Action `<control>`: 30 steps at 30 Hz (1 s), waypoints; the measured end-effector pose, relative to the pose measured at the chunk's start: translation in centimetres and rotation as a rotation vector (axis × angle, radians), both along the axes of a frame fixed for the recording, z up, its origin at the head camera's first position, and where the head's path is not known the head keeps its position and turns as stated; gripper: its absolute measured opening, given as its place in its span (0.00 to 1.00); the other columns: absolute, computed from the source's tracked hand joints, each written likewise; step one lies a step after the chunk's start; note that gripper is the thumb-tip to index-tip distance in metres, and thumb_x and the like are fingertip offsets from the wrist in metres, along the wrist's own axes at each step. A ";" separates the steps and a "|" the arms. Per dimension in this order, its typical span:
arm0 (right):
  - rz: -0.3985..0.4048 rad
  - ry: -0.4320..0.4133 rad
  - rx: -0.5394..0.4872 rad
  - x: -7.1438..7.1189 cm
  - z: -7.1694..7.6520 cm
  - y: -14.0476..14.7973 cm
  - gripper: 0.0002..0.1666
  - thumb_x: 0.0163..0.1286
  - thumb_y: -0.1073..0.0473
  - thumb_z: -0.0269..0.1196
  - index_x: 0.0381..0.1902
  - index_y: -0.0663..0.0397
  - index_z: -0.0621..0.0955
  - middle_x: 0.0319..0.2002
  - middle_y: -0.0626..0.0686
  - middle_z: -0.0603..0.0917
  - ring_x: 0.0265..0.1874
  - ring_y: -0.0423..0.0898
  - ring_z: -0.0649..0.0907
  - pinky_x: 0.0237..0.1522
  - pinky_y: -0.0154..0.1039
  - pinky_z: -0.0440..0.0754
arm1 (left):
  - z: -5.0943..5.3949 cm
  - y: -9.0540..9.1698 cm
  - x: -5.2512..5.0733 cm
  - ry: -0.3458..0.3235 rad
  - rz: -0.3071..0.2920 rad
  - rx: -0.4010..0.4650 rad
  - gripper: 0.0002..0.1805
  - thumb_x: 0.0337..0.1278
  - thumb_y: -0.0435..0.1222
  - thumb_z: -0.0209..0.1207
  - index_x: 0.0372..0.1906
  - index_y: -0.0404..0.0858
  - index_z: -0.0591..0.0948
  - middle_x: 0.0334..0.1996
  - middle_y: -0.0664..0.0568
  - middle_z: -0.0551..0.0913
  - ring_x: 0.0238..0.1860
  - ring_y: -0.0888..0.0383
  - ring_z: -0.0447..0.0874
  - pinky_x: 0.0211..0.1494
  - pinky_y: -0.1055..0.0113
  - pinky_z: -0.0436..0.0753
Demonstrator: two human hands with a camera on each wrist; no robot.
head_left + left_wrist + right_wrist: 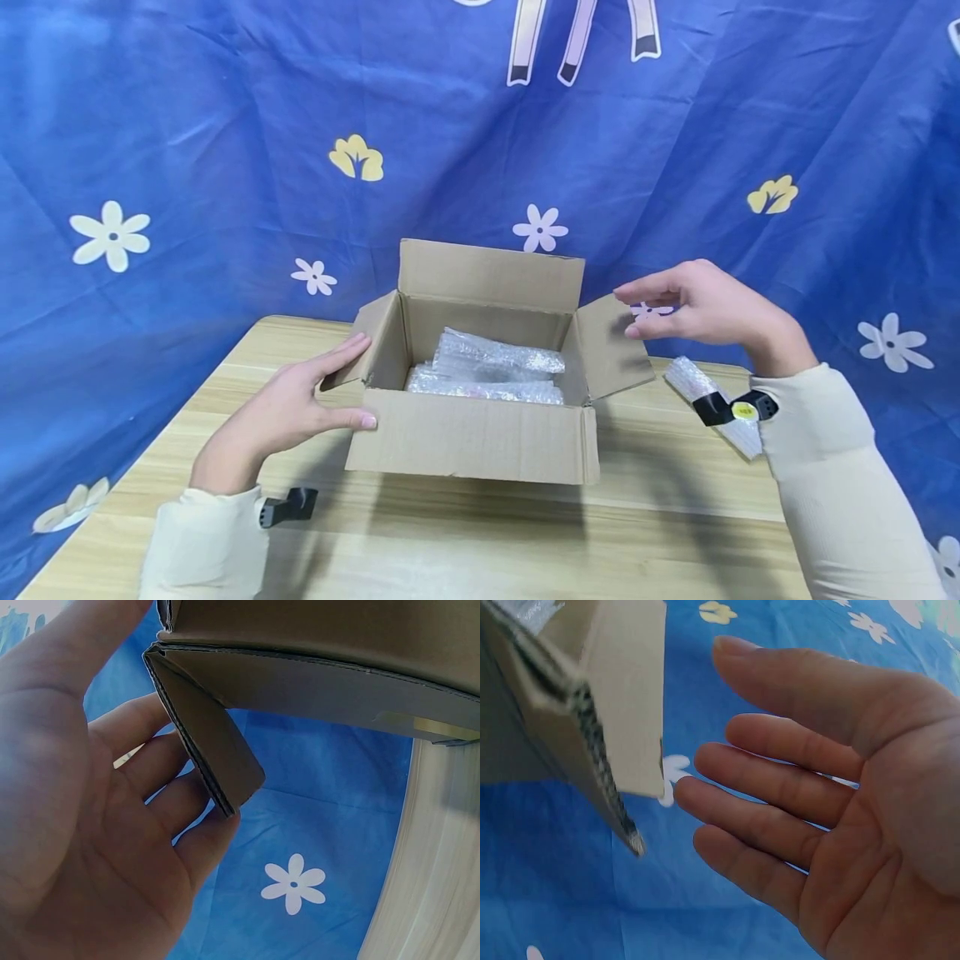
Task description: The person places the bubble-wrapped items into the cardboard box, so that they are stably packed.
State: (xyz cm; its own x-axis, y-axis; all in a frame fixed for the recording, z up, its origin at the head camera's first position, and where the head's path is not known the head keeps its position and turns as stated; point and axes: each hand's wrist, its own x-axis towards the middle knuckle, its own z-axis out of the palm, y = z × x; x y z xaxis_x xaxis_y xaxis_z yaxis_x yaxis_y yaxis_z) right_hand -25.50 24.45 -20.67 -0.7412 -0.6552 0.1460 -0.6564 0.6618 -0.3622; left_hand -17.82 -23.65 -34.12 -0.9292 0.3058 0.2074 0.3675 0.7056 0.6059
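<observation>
A cardboard box [480, 437] stands on the table with its flaps spread outward. Clear bubble-wrapped packages [487, 371] lie inside it. My left hand [288, 412] touches the box's left flap [214, 735] with its fingers, while the thumb lies at the left edge of the front flap. In the left wrist view the flap partly hides those fingertips. At the right flap [611, 346], my right hand [705, 304] hovers with thumb and fingers apart. The right wrist view shows that palm [862, 870] holding nothing, its fingers extended beside the cardboard.
On the right of the wooden table [480, 550] lies another bubble-wrapped package [738, 433], partly hidden by the right wrist camera [738, 408]. A blue patterned cloth [450, 125] hangs behind the table. The box's back flap [491, 275] stands up.
</observation>
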 end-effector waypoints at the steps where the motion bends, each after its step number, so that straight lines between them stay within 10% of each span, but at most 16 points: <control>1: -0.015 0.003 -0.002 0.2 0.0 0.4 0.28 0.64 0.51 0.73 0.59 0.55 0.84 0.53 0.52 0.86 0.50 0.49 0.85 0.50 0.50 0.83 | 0.0 0.0 0.0 0.001 -0.002 0.000 0.58 0.42 0.60 0.74 0.79 0.49 0.60 0.76 0.49 0.59 0.74 0.42 0.57 0.71 0.40 0.61; 14: -0.339 -0.061 -0.062 0.9 -2.0 5.8 0.34 0.59 0.44 0.75 0.61 0.49 0.83 0.56 0.49 0.84 0.56 0.48 0.82 0.50 0.30 0.80 | 0.0 0.0 0.0 0.000 -0.007 0.001 0.58 0.42 0.59 0.74 0.79 0.49 0.60 0.76 0.49 0.59 0.74 0.43 0.57 0.71 0.41 0.62; 24: -0.354 -0.118 -0.122 -0.4 -4.5 8.8 0.34 0.62 0.49 0.74 0.62 0.57 0.81 0.58 0.58 0.82 0.50 0.39 0.83 0.44 0.23 0.78 | 0.1 0.1 0.0 -0.011 -0.005 0.005 0.58 0.41 0.61 0.74 0.79 0.47 0.60 0.76 0.48 0.58 0.74 0.42 0.56 0.71 0.41 0.61; 30: -0.408 -0.173 -0.128 -1.0 -6.0 10.1 0.38 0.63 0.45 0.72 0.65 0.60 0.78 0.59 0.61 0.81 0.56 0.54 0.82 0.46 0.26 0.79 | 0.2 0.0 0.0 -0.008 -0.002 0.001 0.58 0.42 0.60 0.74 0.79 0.47 0.60 0.76 0.48 0.58 0.74 0.42 0.56 0.71 0.41 0.61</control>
